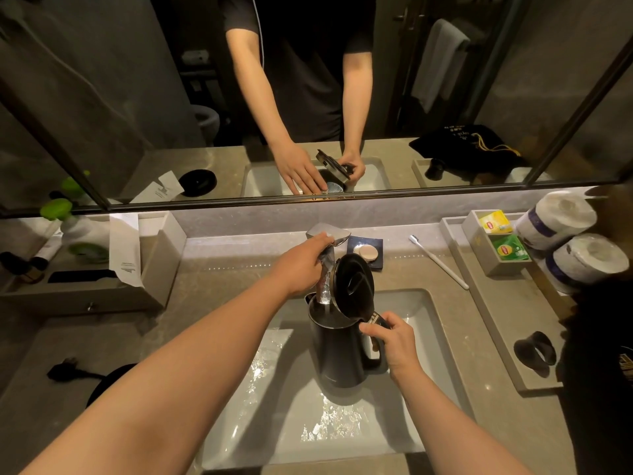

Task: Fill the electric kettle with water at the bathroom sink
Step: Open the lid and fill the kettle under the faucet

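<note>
- Head view, looking down over both forearms: the left hand (pixel 305 260) lies on top of the chrome faucet (pixel 327 258), fingers curled over its lever and touching it.
- Right hand (pixel 394 342) is wrapped round the handle of the dark electric kettle (pixel 337 351), fingers closed on it, thumb up near the hinge.
- Kettle stands upright inside the white sink (pixel 424 323), held under the faucet spout; its lid (pixel 354 286) is swung up and open, tilted back toward the handle.
- A thin stream of water (pixel 326 305) falls from the spout into the kettle mouth; the basin floor around it is wet and glinting.
- To the right, a tray (pixel 486 323) carries a box with a yellow tea sachet (pixel 495 221) and a green tea sachet (pixel 510 248); both bear a red-and-yellow Lipton badge, the smaller print unreadable.
- Two wrapped toilet rolls (pixel 565 241) lie beside the box, and a white toothbrush (pixel 438 262) lies on the counter just left of the tray.
- A folded paper card (pixel 125 248) at left has printing too small to read.
- Small lettering near the kettle hinge is blurred.
- The mirror (pixel 137 97) above repeats the hands and kettle.
</note>
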A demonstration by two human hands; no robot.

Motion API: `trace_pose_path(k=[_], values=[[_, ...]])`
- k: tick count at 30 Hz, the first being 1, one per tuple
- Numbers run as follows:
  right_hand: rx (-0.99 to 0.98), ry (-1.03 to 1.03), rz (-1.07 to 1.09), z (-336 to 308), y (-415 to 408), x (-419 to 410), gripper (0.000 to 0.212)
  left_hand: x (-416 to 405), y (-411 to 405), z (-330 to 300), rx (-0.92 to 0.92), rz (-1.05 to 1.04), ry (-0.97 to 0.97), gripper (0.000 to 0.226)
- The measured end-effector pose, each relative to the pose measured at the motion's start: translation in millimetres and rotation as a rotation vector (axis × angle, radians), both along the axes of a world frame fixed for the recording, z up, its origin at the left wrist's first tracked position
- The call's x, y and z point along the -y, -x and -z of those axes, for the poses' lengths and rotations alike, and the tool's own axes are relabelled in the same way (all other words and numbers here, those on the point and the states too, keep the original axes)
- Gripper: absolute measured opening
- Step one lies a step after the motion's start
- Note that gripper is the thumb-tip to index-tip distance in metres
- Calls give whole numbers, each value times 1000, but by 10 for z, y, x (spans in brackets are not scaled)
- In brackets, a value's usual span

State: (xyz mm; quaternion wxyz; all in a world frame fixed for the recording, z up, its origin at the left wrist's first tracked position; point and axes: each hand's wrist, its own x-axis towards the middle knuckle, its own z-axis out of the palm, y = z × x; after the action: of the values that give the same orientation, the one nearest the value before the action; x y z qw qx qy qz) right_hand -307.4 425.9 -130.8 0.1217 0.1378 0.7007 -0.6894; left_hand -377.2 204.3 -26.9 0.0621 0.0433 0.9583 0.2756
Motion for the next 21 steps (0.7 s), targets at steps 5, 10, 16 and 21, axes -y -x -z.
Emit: trace_pose_path(k=[5,10,16,21], values=[[7,34,9,-27,-7,2,37,-5,-3,-10,-2,15,-7,52],[8,26,10,-37,-17,2,33,0,1,1,0,24,8,54],[4,36,9,-47,-21,-3,36,0,29,9,-1,31,26,56],[-2,27,6,-48,-29,-6,36,-13,49,14,-13,44,27,56]])
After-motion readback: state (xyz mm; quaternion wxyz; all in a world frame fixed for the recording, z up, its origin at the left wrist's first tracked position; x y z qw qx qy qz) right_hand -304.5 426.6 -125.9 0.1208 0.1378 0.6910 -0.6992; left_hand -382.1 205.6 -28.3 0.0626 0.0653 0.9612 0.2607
